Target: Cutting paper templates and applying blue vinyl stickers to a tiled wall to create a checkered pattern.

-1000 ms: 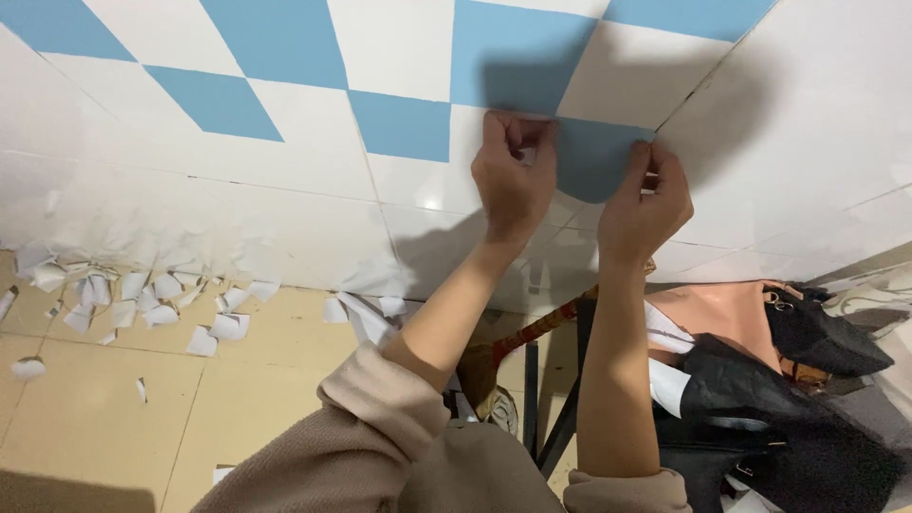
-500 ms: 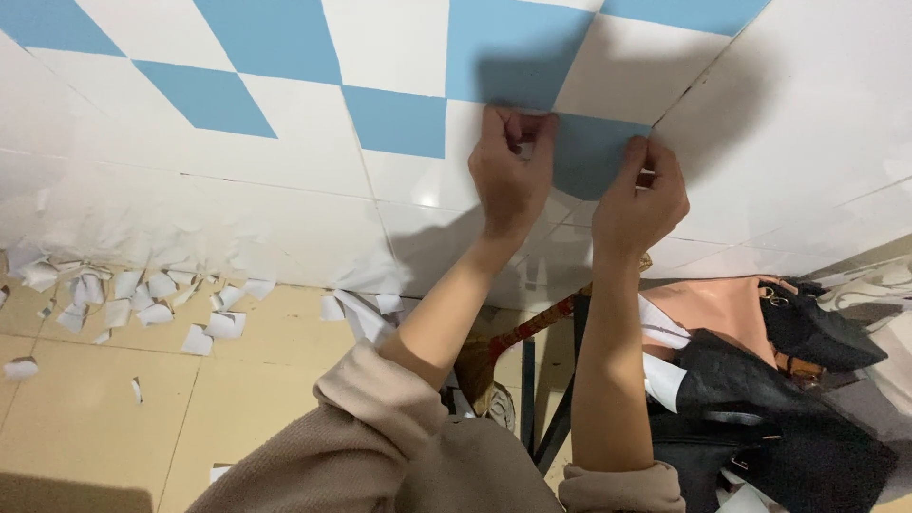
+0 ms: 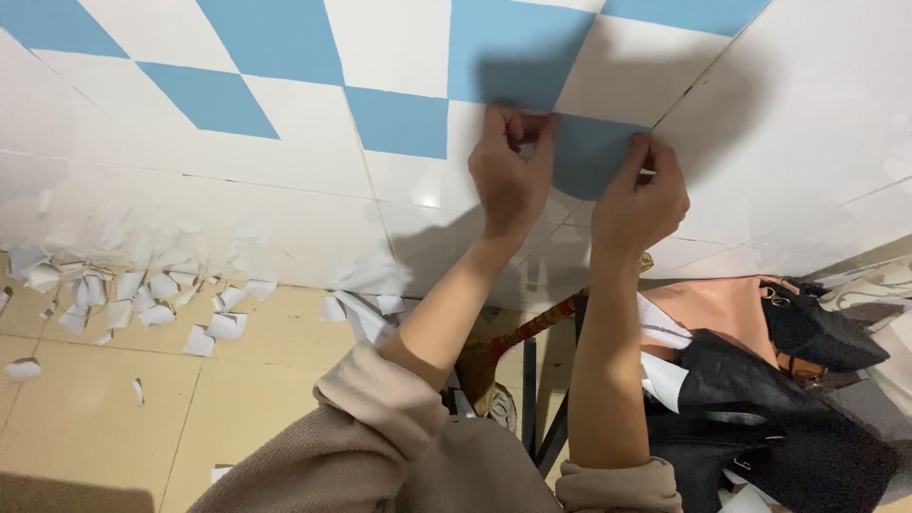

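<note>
I see my left hand (image 3: 511, 176) and right hand (image 3: 638, 201), fingers pinching the edges of a blue sticker (image 3: 589, 152) pressed against the white tiled wall (image 3: 285, 204), above scattered paper scraps (image 3: 142, 299).

Bright, even light; hands (image 3: 579, 190) cast soft shadows on the glossy wall (image 3: 807, 142); edges perhaps slightly blurred.

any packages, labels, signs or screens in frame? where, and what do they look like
No packages, signs or screens.
Blue sticker sheet: on the white tiled wall, pinched by left hand and right hand; plain blue, roughly diamond-shaped.
Blue diamonds: stuck along the wall to the left, plain blue.
White paper scraps: strewn on the beige floor, lower left.
</note>
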